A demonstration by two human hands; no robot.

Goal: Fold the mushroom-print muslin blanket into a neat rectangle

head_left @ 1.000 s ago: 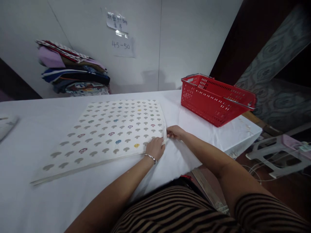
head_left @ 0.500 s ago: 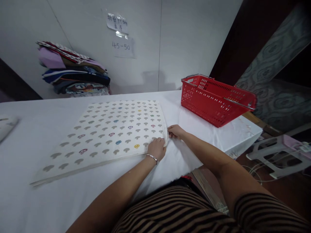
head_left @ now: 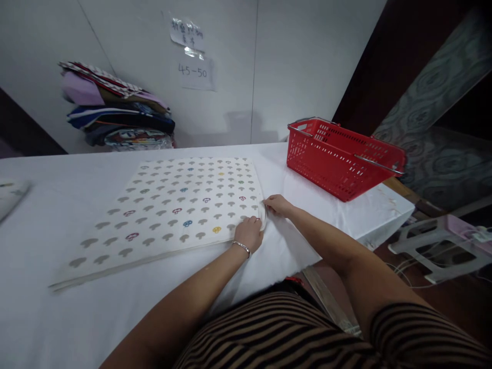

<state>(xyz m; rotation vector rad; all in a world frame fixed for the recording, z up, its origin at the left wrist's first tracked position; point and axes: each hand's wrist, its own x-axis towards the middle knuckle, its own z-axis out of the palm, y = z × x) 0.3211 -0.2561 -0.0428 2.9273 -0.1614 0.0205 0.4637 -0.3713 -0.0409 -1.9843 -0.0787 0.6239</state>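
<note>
A white cloth (head_left: 172,200) with grey and coloured mushroom prints lies folded in layers on the white-covered table (head_left: 126,318). At its near right corner, my left hand (head_left: 248,233), with a silver bracelet on the wrist, is closed on the edge, its fingertips over the top. Just to the right and slightly farther back, my right hand (head_left: 278,205) pinches the cloth's right edge between thumb and fingers. The layers beneath both hands are partly hidden.
A red plastic basket (head_left: 338,159) stands at the back right. Folded fabrics (head_left: 123,110) are piled at the back left against the wall. Part of another cloth (head_left: 9,197) shows at the left edge. A plastic stool (head_left: 442,246) is beyond the table's right end.
My right hand has shifted slightly left and back along the cloth's right edge. My left hand has stayed almost in place at the corner.
</note>
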